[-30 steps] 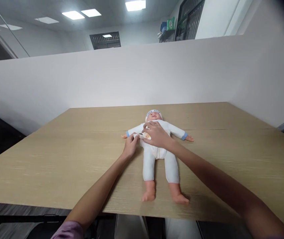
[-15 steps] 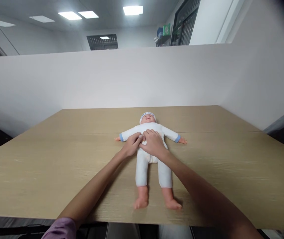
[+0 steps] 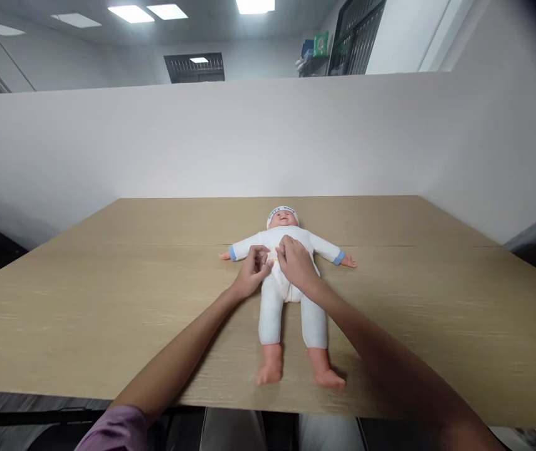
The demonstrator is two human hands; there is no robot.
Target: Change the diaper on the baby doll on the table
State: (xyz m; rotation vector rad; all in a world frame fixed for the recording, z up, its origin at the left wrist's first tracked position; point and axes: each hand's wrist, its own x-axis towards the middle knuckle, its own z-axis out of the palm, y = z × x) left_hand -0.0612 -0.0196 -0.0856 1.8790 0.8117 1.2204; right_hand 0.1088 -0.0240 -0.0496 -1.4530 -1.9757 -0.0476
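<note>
A baby doll [image 3: 320, 247] lies on its back with its arms spread and its feet toward me. It wears a white suit with blue cuffs and a white headband with lettering. Around its hips is a white diaper [image 3: 288, 290], its upper edge partly hidden by my hands. My left hand [image 3: 251, 273] is at the diaper's left side, fingers curled and thumb against the waist edge. Over the belly, my right hand [image 3: 296, 264] is closed in a pinch at the diaper's front waist; the pinched bit is too small to make out.
The doll lies on a wide wooden table [image 3: 108, 300]. A white partition wall [image 3: 258, 138] rises behind the table's far edge, with another wall at the right. The table's near edge runs just past the doll's feet, above my legs.
My hands have drawn a little apart at the doll's waist. The right fingers have lifted into a tighter pinch, and more of the diaper's front shows between the hands.
</note>
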